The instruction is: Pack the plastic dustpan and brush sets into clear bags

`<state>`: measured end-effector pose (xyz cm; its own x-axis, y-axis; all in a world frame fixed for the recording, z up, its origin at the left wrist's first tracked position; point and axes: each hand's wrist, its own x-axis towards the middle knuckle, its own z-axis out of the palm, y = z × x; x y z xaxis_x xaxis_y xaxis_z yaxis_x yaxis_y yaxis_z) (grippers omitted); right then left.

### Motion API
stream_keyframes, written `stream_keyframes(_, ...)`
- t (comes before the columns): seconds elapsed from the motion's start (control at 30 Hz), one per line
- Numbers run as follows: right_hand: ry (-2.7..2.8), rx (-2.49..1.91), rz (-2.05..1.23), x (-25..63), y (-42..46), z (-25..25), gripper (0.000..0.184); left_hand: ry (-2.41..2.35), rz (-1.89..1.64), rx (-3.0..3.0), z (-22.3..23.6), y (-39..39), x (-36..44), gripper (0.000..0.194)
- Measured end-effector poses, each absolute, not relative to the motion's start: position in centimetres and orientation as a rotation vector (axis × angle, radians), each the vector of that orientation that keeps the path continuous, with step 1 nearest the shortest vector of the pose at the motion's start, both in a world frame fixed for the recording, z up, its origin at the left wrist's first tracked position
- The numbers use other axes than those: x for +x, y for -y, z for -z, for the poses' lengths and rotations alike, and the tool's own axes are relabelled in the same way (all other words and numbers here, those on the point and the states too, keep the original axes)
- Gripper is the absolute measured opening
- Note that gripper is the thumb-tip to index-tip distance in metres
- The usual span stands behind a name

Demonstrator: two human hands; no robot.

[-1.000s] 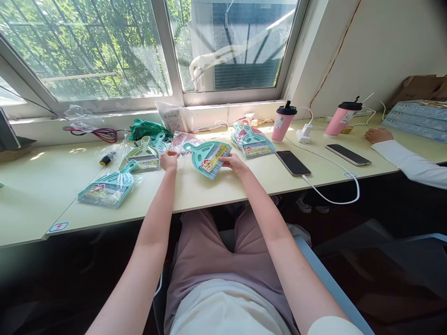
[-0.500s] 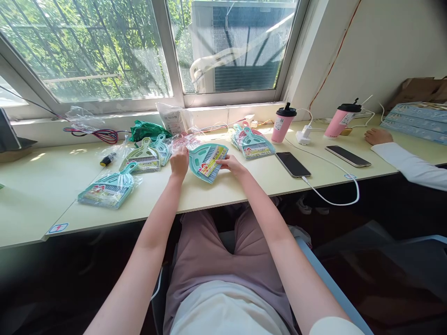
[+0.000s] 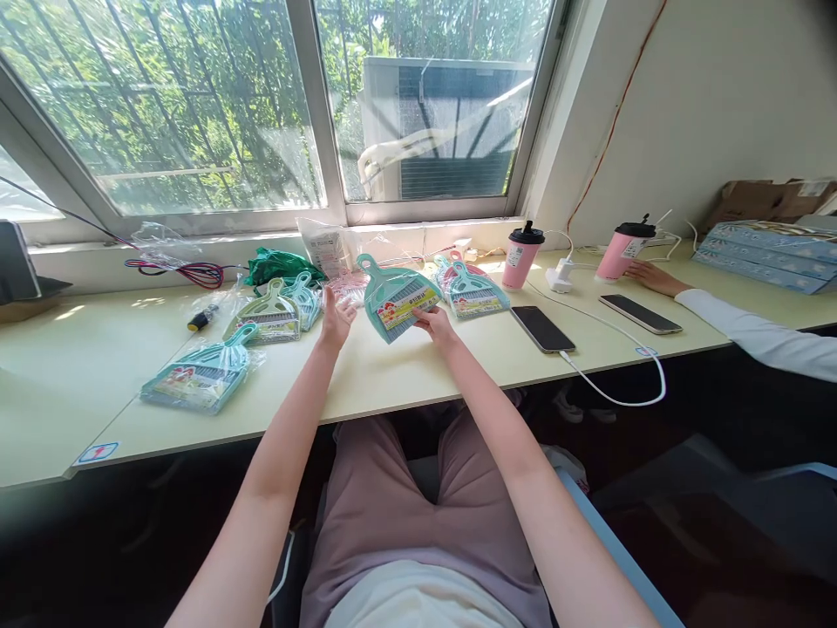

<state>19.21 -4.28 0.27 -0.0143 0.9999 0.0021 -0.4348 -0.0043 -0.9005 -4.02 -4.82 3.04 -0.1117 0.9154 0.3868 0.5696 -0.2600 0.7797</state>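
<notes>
My right hand [image 3: 435,326] grips the lower right edge of a teal dustpan-and-brush set [image 3: 398,296] with a yellow printed label. The set is raised over the table, its handle pointing up and left. Just left of it is my left hand [image 3: 338,321], empty, with fingers apart. More sets lie about: a teal one [image 3: 200,371] in clear wrap at the left, a green one [image 3: 267,316] behind it, a light blue one [image 3: 302,299] beside that, and a teal one [image 3: 472,292] at the right, resting on a pink one.
Behind the sets are a green plastic bag [image 3: 282,266], a clear bag and coiled wires [image 3: 187,272]. To the right stand two pink cups [image 3: 521,257], a white charger [image 3: 559,275], and two phones [image 3: 541,328]. Another person's hand [image 3: 657,277] is by the farther cup.
My left hand has let go of the dustpan's handle and opened. The set in my right hand has turned so its handle points upward. The other person's hand has moved to the farther cup.
</notes>
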Motion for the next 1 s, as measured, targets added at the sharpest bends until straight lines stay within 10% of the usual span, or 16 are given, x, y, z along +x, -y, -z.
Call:
stream_keyframes(0.27,0.848,-0.847,-1.351,19.1,4.2,-0.1,0.026,-0.839,-0.991,1.54,-1.2,5.4,-2.6,0.08)
stream_keyframes(1.0,0.768,-0.741,-1.296,19.0,3.4,0.6,0.022,-0.818,-1.217,1.379,-0.9,5.3,-2.0,0.086)
